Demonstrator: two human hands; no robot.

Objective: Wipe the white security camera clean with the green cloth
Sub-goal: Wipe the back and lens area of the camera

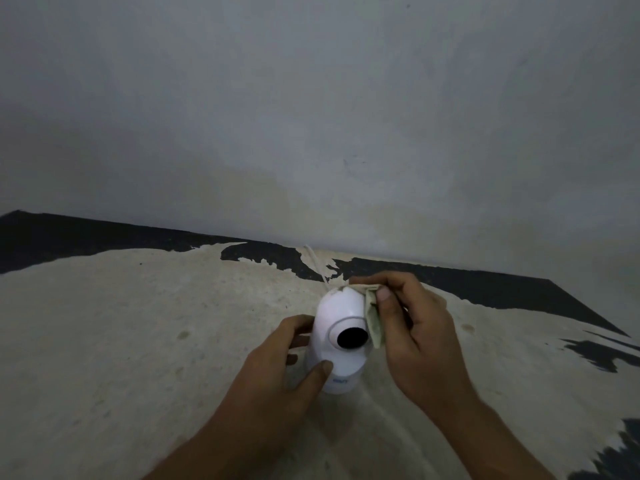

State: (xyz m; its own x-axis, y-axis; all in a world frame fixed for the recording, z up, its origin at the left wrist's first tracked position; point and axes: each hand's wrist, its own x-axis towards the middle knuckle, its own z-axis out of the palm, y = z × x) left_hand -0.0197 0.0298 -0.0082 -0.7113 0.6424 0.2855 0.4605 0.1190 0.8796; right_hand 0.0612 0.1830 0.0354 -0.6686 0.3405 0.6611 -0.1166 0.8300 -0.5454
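Camera (341, 341), white and egg-shaped, stands upright just below the centre of the frame on a pale, worn surface (138, 323), its long axis running up the picture and its dark lens (352, 337) turned toward the viewer. The cloth (374, 318), a small folded pale-green wad, lies against the upper right flank of the camera, so the wiping face is to the left of the grip. The right hand (412, 327) reaches in from the lower right, thumb and fingers pinched closed on the cloth, forefinger curling over the camera's top. The left hand (277, 368) comes from the lower left, wrapped round the body's left side, its thumb pressing the lower front. Both hands are touching the camera; the next stroke likely runs down the right flank.
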